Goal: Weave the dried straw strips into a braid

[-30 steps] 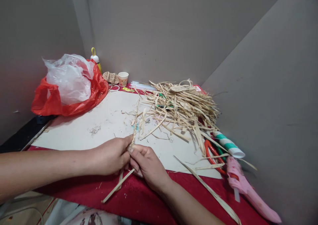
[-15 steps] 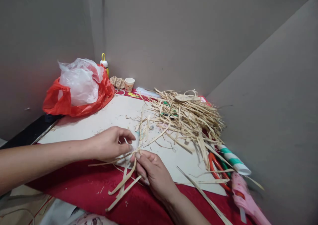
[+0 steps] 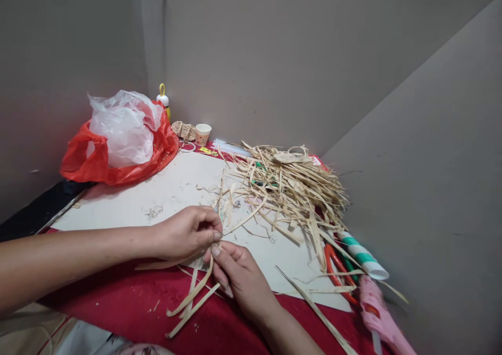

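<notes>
My left hand [image 3: 186, 235] and my right hand [image 3: 237, 274] meet at the near edge of a white board [image 3: 172, 193]. Both pinch the same bundle of dry straw strips [image 3: 196, 292]. The strips' loose ends hang down over the red cloth [image 3: 129, 302], while thinner ends rise past my fingertips toward the pile. My left fingers are curled round the strips from the left. The thumb and forefinger of my right hand press them from below.
A heap of straw strips [image 3: 290, 187] covers the board's right side. Red-handled scissors [image 3: 337, 266], a green-and-white striped tube [image 3: 363, 255] and a pink glue gun [image 3: 382, 318] lie at the right. A red and clear plastic bag [image 3: 117, 138], a small cup [image 3: 203, 134] and a woven piece [image 3: 184, 130] stand at the back.
My left hand has closed round the strips after being half open. Both hands sit close together again, and the strips' lower ends have spread on the red cloth.
</notes>
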Demonstrator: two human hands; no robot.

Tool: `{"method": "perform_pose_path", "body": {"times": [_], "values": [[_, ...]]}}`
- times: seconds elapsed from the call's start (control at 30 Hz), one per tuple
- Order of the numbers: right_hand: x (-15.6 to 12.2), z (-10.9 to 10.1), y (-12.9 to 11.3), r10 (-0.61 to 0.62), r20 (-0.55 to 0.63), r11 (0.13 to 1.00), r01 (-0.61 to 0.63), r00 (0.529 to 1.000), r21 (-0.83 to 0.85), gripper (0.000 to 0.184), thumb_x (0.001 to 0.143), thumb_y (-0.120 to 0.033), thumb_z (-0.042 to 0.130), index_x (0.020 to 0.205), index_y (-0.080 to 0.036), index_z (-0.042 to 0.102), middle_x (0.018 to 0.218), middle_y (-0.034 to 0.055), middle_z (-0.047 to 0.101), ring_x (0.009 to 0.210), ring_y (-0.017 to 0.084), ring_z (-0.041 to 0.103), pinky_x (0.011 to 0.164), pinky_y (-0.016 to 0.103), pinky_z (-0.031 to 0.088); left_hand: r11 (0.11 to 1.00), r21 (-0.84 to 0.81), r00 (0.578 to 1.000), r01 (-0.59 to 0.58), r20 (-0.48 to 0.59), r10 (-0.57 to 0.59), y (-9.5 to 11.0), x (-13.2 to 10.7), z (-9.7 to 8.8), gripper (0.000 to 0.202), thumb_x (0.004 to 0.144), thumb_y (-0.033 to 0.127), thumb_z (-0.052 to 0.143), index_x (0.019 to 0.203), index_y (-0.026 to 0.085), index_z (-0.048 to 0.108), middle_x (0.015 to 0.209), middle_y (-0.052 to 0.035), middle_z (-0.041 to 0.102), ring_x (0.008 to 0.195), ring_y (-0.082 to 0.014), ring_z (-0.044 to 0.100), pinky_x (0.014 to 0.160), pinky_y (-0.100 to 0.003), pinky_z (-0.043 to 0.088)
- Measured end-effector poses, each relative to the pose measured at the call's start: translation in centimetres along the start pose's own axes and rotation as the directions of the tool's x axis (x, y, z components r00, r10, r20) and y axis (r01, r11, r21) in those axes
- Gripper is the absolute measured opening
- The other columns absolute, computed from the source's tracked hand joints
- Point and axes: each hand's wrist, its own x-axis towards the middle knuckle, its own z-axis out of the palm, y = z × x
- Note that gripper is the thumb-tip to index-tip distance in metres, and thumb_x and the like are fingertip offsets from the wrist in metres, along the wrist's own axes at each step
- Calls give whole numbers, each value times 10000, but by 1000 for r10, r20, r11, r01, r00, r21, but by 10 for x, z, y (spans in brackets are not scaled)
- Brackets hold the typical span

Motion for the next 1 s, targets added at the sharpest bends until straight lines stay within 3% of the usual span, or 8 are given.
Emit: {"method": "perform_pose_path", "body": {"times": [0.17,0.3,0.37,0.5,0.6,0.7,0.8,1.0], "values": [[0,-1,-1,22,13,999,-22,1000,36,320,873,-431,524,779,-133,596,379,-98,391,317,35,244,362,188,171,968,-218,973,127,-162,-164,-14,9,-3,211,824,372,515,781,167,486,585,56,475,510,-72,419,515,-202,339],[1,-1,-1,39,15,997,-40,999,61,326,858,-441,539,766,-133,594,366,-99,388,307,33,232,353,185,155,890,-408,972,203,-28,-235,-20,5,-1,299,777,409,581,908,164,469,665,30,535,553,-84,492,583,-237,400],[1,0,-1,42,5,998,-42,999,49,334,853,-447,545,751,-133,592,360,-96,390,303,33,233,350,183,159,904,-365,975,222,55,-218,-18,-1,1,362,726,359,648,977,171,468,714,27,547,593,-94,514,602,-243,409],[1,0,-2,43,-8,999,-43,999,17,350,852,-461,544,741,-133,592,352,-95,379,298,34,233,342,182,166,998,62,989,-3,-148,12,-8,-8,0,255,700,252,660,921,186,549,808,12,535,729,-113,499,687,-245,408],[0,-2,-1,28,-8,1000,-28,1000,-5,364,855,-467,540,716,-135,586,356,-92,380,301,32,233,339,181,168,959,255,985,-124,-89,151,-1,-6,-1,138,740,233,619,870,185,624,853,-7,541,784,-123,501,733,-240,400],[1,-3,1,36,-14,999,-36,999,-23,361,851,-468,545,727,-133,594,361,-91,387,301,33,243,336,178,172,958,266,994,-110,19,109,1,0,0,89,775,186,548,783,173,636,788,-5,546,754,-115,513,712,-221,397],[0,-3,2,46,3,998,-46,999,-30,337,856,-449,545,768,-131,610,363,-95,385,303,33,251,343,174,177,952,295,997,-78,28,73,2,2,2,109,779,160,498,740,162,601,755,-4,550,727,-114,507,680,-213,391],[0,-3,-1,53,13,998,-54,998,27,321,861,-430,543,777,-130,617,359,-99,381,303,33,228,349,177,175,989,146,994,-3,-112,19,-9,2,1,100,830,231,443,785,173,511,729,14,520,667,-104,467,632,-219,382]]}}
